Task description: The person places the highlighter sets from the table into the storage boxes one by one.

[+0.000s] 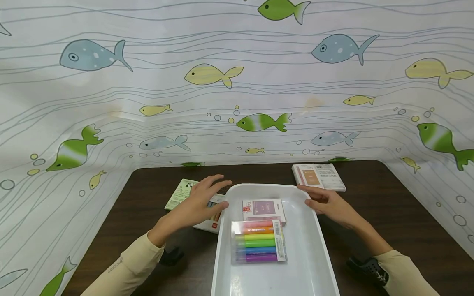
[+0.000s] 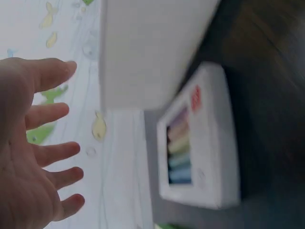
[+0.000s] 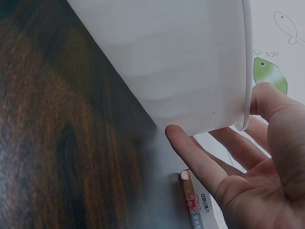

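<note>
A deep white plastic tray lies on the dark table. In it are a clear pack of coloured markers and a white box with a purple panel. My left hand hovers by the tray's far left corner, fingers spread, and the left wrist view shows it apart from the tray wall. Below it lies a white box with a window showing coloured sticks. My right hand holds the far right corner, thumb over the rim and fingers against the outer wall.
A green printed pack lies left of the tray, partly behind my left hand. White boxes rest at the back right of the table, beyond my right hand. A fish-patterned sheet rises behind the table and along its sides.
</note>
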Action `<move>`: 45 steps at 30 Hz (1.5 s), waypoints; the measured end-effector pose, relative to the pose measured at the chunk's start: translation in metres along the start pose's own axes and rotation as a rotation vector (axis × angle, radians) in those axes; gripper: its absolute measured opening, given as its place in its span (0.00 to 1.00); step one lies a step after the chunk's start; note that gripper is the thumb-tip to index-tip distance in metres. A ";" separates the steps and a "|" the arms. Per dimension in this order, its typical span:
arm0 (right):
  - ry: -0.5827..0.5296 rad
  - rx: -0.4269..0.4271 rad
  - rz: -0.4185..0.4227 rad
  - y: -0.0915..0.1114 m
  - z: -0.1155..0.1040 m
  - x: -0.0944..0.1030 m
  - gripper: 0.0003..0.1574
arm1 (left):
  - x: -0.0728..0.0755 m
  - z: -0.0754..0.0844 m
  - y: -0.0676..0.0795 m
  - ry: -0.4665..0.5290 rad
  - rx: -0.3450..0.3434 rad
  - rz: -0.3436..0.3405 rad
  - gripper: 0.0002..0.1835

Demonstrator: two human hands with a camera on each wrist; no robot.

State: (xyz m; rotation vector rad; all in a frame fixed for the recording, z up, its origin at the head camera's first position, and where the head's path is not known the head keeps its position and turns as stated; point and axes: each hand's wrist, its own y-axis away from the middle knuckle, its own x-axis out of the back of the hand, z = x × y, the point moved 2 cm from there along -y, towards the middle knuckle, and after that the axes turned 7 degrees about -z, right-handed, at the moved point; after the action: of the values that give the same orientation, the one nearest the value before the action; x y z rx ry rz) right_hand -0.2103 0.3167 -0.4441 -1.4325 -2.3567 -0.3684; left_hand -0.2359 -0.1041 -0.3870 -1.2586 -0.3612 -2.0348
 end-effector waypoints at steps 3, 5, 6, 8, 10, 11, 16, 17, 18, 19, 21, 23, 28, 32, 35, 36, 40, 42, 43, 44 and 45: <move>0.008 -0.001 0.004 0.001 0.000 0.001 0.32 | 0.001 -0.013 0.009 -0.001 0.043 0.017 0.34; 0.009 -0.004 0.006 0.001 0.001 0.001 0.32 | 0.001 -0.020 0.015 -0.012 0.067 0.028 0.34; 0.009 -0.005 0.006 0.001 0.001 0.001 0.32 | 0.001 -0.023 0.018 -0.021 0.077 0.033 0.34; 0.005 -0.006 0.003 0.001 0.002 0.001 0.32 | 0.001 -0.029 0.025 -0.035 0.100 0.043 0.33; 0.002 -0.003 0.002 0.001 0.002 0.002 0.32 | 0.002 -0.034 0.031 -0.036 0.124 0.049 0.32; 0.002 0.000 0.002 0.000 0.002 0.002 0.32 | 0.003 -0.036 0.034 -0.038 0.134 0.055 0.32; 0.009 0.001 0.005 -0.002 -0.001 0.003 0.33 | 0.010 -0.045 0.039 -0.065 0.192 0.094 0.32; 0.013 0.000 0.007 -0.002 -0.001 0.003 0.33 | 0.010 -0.047 0.039 -0.081 0.202 0.102 0.32; 0.016 0.003 0.005 -0.002 -0.001 0.003 0.33 | 0.010 -0.048 0.039 -0.092 0.215 0.105 0.32; 0.015 0.002 0.005 -0.003 -0.001 0.003 0.33 | 0.010 -0.049 0.038 -0.101 0.228 0.106 0.32; 0.013 0.002 0.004 -0.003 -0.002 0.002 0.33 | 0.010 -0.052 0.039 -0.112 0.263 0.094 0.33; 0.010 0.003 -0.001 -0.003 -0.002 0.002 0.33 | 0.012 -0.055 0.041 -0.117 0.312 0.064 0.34; 0.004 0.005 0.003 -0.004 -0.003 0.003 0.33 | 0.018 -0.064 0.045 -0.144 0.403 0.029 0.37; -0.007 0.004 0.010 -0.003 -0.001 0.000 0.32 | 0.019 -0.070 0.050 -0.160 0.417 0.049 0.35; -0.020 0.002 0.005 0.001 0.002 -0.003 0.32 | 0.018 -0.074 0.054 -0.157 0.447 0.023 0.35; -0.024 0.005 0.001 0.002 0.003 -0.004 0.32 | 0.018 -0.075 0.055 -0.154 0.460 0.010 0.35; -0.039 0.027 -0.002 0.003 0.004 -0.008 0.32 | 0.020 -0.080 0.057 -0.124 0.520 -0.050 0.39; -0.040 0.036 0.006 0.002 0.003 -0.007 0.32 | 0.020 -0.082 0.057 -0.104 0.542 -0.078 0.43; -0.040 0.036 0.008 0.001 0.003 -0.006 0.31 | 0.020 -0.083 0.057 -0.099 0.554 -0.093 0.44; -0.040 0.035 0.010 -0.001 0.002 -0.005 0.31 | 0.020 -0.084 0.057 -0.097 0.563 -0.105 0.46; -0.039 0.034 0.010 -0.002 0.002 -0.004 0.31 | 0.021 -0.085 0.057 -0.103 0.572 -0.114 0.47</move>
State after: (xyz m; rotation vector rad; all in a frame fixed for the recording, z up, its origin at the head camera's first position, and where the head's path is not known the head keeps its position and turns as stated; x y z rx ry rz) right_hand -0.2110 0.3134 -0.4471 -1.4480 -2.3742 -0.2980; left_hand -0.2594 -0.2012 -0.4180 -0.9956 -1.0029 -1.7721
